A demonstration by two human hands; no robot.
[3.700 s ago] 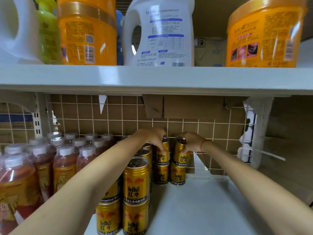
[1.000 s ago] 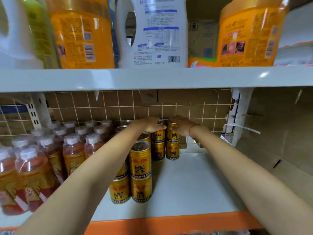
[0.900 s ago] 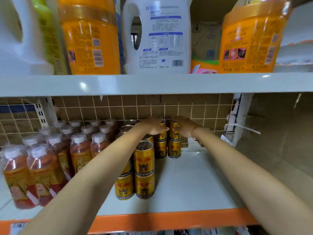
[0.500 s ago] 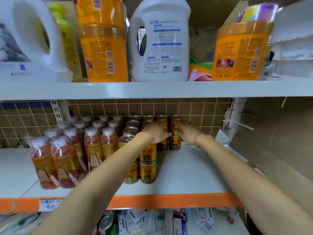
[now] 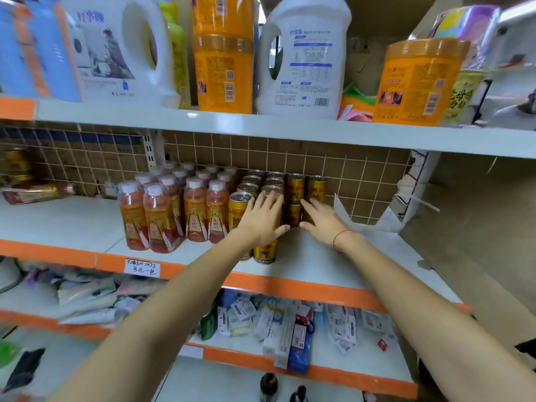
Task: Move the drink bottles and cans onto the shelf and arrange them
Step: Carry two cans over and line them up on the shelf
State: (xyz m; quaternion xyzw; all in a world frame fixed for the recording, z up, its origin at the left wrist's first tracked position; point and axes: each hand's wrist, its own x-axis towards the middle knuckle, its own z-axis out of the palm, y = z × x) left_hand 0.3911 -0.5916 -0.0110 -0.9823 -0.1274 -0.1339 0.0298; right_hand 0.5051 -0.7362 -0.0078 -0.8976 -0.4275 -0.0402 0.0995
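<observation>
Gold energy-drink cans (image 5: pixel 295 187) stand stacked two high in rows on the middle shelf (image 5: pixel 307 256). Left of them stands a block of orange-red tea bottles (image 5: pixel 162 216) with white caps. My left hand (image 5: pixel 262 217) is in front of the front cans with fingers straight and spread, holding nothing. My right hand (image 5: pixel 322 220) is beside it, fingers straight and pointing toward the rear cans, also holding nothing. Both hands are just off the cans or barely touching them; I cannot tell which.
The upper shelf (image 5: pixel 261 129) carries white detergent jugs (image 5: pixel 301 56) and orange tubs (image 5: pixel 417 79). A wire grid backs the middle shelf. Bare white shelf lies right of the cans. The lower shelf (image 5: pixel 290 364) holds loose small packets. Snack packs (image 5: pixel 34 192) lie at far left.
Both hands have let go of the rear top cans and drawn back toward me with fingers straightened. The camera has pulled back and tilted down, bringing the lower shelf into view.
</observation>
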